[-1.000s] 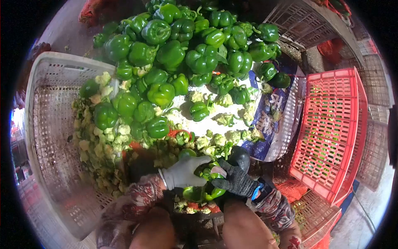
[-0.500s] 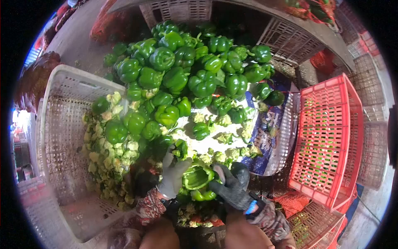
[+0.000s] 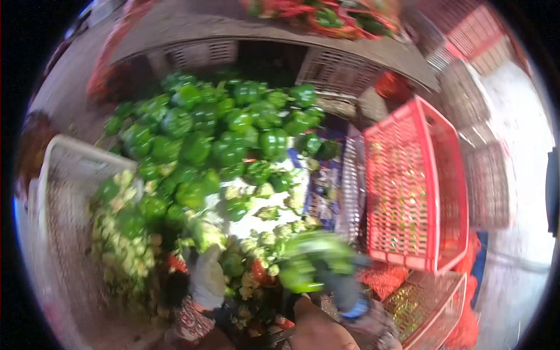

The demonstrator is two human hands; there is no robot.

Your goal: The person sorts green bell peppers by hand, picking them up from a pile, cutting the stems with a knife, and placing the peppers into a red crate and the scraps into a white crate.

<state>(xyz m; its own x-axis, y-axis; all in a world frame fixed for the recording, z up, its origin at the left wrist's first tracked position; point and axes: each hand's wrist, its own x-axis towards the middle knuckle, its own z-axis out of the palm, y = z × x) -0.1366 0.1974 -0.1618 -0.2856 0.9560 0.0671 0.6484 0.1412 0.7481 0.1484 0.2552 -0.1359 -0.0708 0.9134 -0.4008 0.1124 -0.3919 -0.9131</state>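
Observation:
My left hand [image 3: 207, 279], in a light grey glove, is low at the centre left, fingers pointing forward and smeared by motion. Right at its fingertips is a pale green pepper core [image 3: 204, 234]; whether the fingers grip it I cannot tell. My right hand [image 3: 343, 283], in a dark grey glove with a blue band at the wrist, is closed on green bell peppers [image 3: 306, 262], strongly blurred, to the right of my knees. Ahead of both hands lies a large heap of whole green bell peppers [image 3: 195, 146].
A pale plastic crate [image 3: 64, 192] on the left holds many pepper cores [image 3: 125, 251]. On the right, a red crate [image 3: 396, 181] stands tilted, with another crate [image 3: 429, 309] below it. Cores also lie on the brightly lit surface ahead. Red net sacks [image 3: 332, 20] are at the back.
My hands have moved apart: the right one has swung right with the peppers, the left one has moved left. A pale core now shows at the left fingertips. The view has turned right.

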